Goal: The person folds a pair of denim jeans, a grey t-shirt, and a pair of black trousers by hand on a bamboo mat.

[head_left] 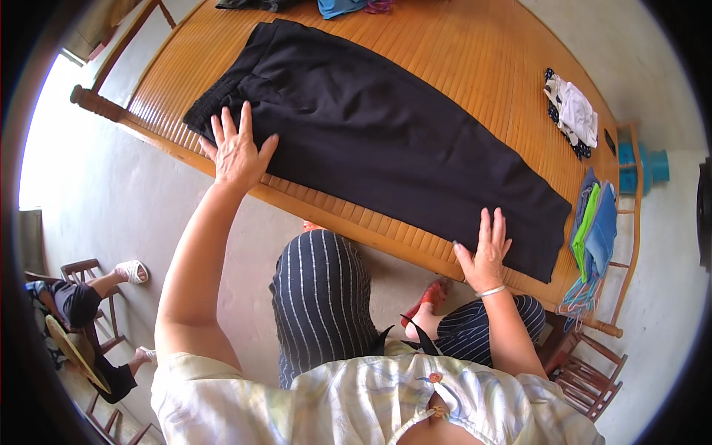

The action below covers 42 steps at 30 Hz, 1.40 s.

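A pair of black trousers (386, 126) lies stretched out, legs laid together, across the slatted bamboo bed (475, 44). Its gathered waistband is at the left and the leg ends are at the right. My left hand (239, 152) rests flat near the waistband with its fingers spread. Toward the leg ends, my right hand (486, 256) lies on the near edge of the cloth, fingers stretched out and thumb apart. Neither hand grips anything.
Folded clothes (575, 115) in white and dotted cloth sit at the far right. Nearer are blue and green garments (593, 226) beside several hangers (582, 300). Wooden chairs (589, 374) stand at lower right. Another person (81, 311) sits at the left.
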Tool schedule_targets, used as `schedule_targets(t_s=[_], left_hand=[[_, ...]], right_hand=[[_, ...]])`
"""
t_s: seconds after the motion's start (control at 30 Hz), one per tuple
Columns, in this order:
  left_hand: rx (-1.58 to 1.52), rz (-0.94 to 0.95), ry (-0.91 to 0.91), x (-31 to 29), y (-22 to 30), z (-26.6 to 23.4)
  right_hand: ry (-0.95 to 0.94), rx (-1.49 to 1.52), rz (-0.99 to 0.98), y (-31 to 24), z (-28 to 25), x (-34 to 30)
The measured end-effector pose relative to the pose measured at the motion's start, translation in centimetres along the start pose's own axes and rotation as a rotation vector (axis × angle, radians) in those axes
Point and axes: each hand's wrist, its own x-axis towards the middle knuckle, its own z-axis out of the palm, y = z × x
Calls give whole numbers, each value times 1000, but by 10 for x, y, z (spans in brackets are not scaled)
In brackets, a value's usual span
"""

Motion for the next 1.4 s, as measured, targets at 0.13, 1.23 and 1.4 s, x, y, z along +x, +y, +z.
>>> schedule_targets(t_s=[0.13, 1.23, 1.4], left_hand=[[-75, 279, 164, 24, 20, -5], [-10, 627, -149, 256, 51, -27], [-24, 644, -211, 265, 34, -14]], right_hand=[[126, -24, -36, -9, 4, 26], [-23, -128, 90, 23, 18, 25], [-4, -122, 64, 24, 17, 25]])
